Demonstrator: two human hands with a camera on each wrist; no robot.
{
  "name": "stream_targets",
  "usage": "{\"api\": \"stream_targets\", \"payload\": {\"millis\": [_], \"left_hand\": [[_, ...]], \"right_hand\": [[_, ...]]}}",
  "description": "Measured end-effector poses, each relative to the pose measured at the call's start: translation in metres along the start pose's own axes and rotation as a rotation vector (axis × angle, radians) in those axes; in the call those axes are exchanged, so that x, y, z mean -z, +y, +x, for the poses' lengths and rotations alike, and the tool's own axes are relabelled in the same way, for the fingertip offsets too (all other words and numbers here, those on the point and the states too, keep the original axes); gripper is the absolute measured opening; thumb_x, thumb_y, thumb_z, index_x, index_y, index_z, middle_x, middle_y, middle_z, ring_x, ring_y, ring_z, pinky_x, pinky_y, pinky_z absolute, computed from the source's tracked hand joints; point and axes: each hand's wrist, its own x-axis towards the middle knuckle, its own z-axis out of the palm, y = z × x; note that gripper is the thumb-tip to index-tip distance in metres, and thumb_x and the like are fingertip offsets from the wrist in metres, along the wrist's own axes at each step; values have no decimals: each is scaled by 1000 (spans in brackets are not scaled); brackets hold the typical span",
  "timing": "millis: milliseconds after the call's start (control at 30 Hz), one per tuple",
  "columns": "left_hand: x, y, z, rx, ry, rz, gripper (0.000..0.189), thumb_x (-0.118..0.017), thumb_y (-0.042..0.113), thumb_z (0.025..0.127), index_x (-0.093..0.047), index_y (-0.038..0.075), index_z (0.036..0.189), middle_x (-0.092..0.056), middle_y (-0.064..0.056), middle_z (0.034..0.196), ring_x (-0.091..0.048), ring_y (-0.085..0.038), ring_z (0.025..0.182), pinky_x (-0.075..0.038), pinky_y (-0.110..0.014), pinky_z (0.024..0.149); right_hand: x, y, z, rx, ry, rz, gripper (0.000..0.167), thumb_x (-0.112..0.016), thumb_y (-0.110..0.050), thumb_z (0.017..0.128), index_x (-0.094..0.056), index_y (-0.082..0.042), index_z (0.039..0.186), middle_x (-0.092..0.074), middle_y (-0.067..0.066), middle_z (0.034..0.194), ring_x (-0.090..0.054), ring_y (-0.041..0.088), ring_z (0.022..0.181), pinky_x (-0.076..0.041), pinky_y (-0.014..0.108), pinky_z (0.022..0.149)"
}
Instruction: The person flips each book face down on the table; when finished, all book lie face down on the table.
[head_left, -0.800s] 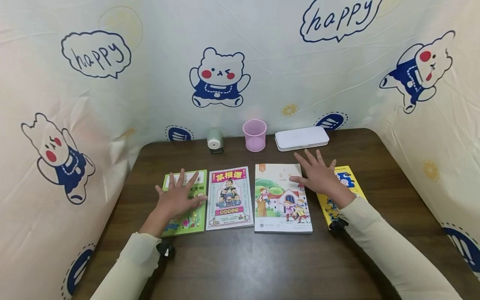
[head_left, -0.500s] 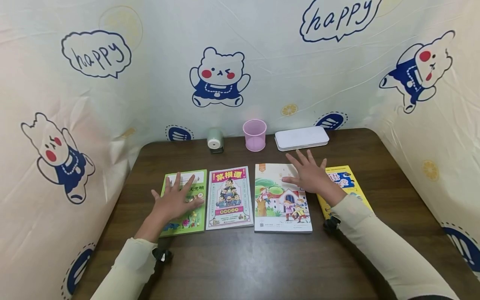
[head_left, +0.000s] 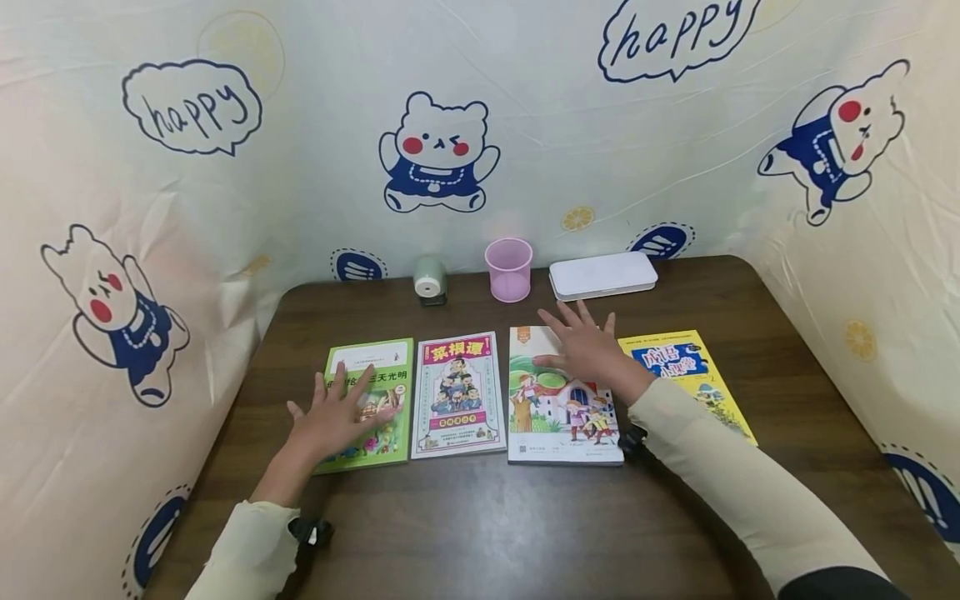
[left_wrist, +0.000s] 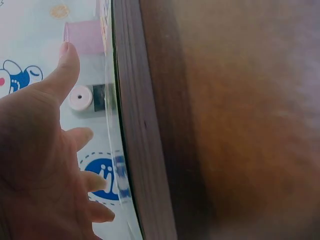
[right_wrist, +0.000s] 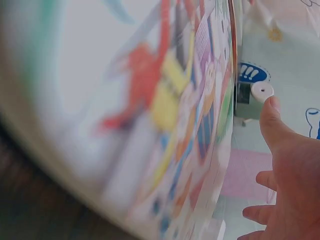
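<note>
Four flat books make a row on the table, so several covers face up. My left hand (head_left: 327,427), fingers spread, hovers over the green book (head_left: 392,437) at the left end. The left wrist view shows that hand (left_wrist: 32,135) with thumb and fingers apart, holding nothing. Over the upper part of the white illustrated book (head_left: 547,429) my right hand (head_left: 592,352) is spread too, hiding some of its title. Nothing is in that hand (right_wrist: 302,172) in the right wrist view. A pink-bordered book (head_left: 460,398) lies between those two. The right forearm partly covers a yellow book (head_left: 712,383).
Along the back edge of the brown table (head_left: 480,533) stand a small green pencil sharpener (head_left: 430,279), a pink cup (head_left: 510,275) and a flat white case (head_left: 603,276). A printed cloth (head_left: 315,192) hangs behind and at both sides.
My right hand has moved left from beside the yellow book to over the white book, uncovering more of the yellow cover. My left hand has drifted a little left and nearer. The books stay put.
</note>
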Motion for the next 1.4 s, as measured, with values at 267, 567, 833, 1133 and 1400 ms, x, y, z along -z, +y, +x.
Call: {"api": "stream_targets", "payload": {"millis": [267,567,833,1133,1400], "left_hand": [[-4,-11,-13,4,-15,-29,105,-43,86,88,-11,26,167,1,-33,168,5,-68,146,5,-95,92],[-9,-17,-28,13,-20,-100,109,-51,85,86,-8,25,168,6,-32,168,5,-66,147,7,-94,93],[-11,-20,-38,45,-49,-127,112,-52,86,85,-9,24,168,9,-30,168,1,-62,150,6,-91,99],[-14,-29,-46,14,-39,-193,118,-61,78,86,-6,14,167,10,-26,170,1,-56,153,2,-89,102],[-16,-36,-50,1,-39,-240,123,-69,74,83,-5,11,167,11,-27,170,3,-55,153,4,-88,104]], "right_hand": [[1,-22,10,45,10,-15,96,-61,-72,91,-22,-29,166,-13,12,173,-9,45,157,-6,84,111],[-1,-46,24,97,-21,-26,95,-59,-73,91,-20,-30,166,-13,5,174,-4,39,159,-3,82,114],[-5,-69,37,166,-66,-56,98,-56,-76,90,-18,-30,167,-14,3,174,-5,36,160,-8,80,115],[-21,-93,56,234,-86,-54,98,-55,-80,88,-21,-31,166,-17,1,173,-8,35,160,-9,79,116],[-29,-110,66,254,-124,-33,97,-55,-77,90,-18,-31,167,-16,-1,173,-7,33,160,-7,78,117]]}}
